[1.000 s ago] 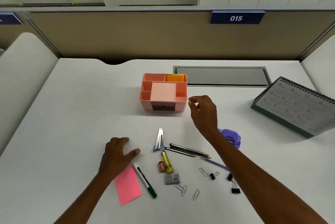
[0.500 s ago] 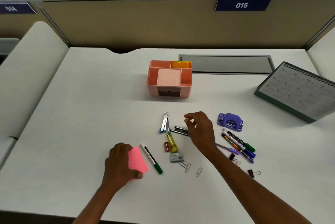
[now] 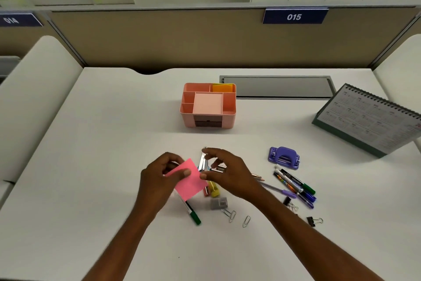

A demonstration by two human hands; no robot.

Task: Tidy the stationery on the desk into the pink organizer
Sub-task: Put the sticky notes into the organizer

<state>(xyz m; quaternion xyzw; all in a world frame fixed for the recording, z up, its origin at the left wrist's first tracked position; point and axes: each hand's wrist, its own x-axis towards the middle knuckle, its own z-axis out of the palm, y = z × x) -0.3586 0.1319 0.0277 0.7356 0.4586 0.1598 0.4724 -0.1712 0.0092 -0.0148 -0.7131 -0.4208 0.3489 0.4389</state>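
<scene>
The pink organizer (image 3: 229, 119) stands at the desk's middle back, with orange and yellow notes (image 3: 222, 87) in its back right compartment. My left hand (image 3: 159, 180) holds a pink sticky note pad (image 3: 189, 180) lifted above the desk. My right hand (image 3: 230, 173) touches the pad's right edge with its thumb, fingers spread over a silver stapler remover (image 3: 202, 162). Under the hands lie a green-capped marker (image 3: 192, 212), a yellow highlighter (image 3: 214, 190) and a grey staple box (image 3: 219, 203).
Paper clips (image 3: 230, 214) and binder clips (image 3: 313, 221) lie near the front. Several markers and pens (image 3: 296, 185), pencils and a purple hole punch (image 3: 284, 157) sit to the right. A desk calendar (image 3: 369, 119) stands at far right. A grey cable hatch (image 3: 276, 87) is behind the organizer.
My left hand picked the pink pad off the desk and raised it toward the middle. My right hand moved left to meet it.
</scene>
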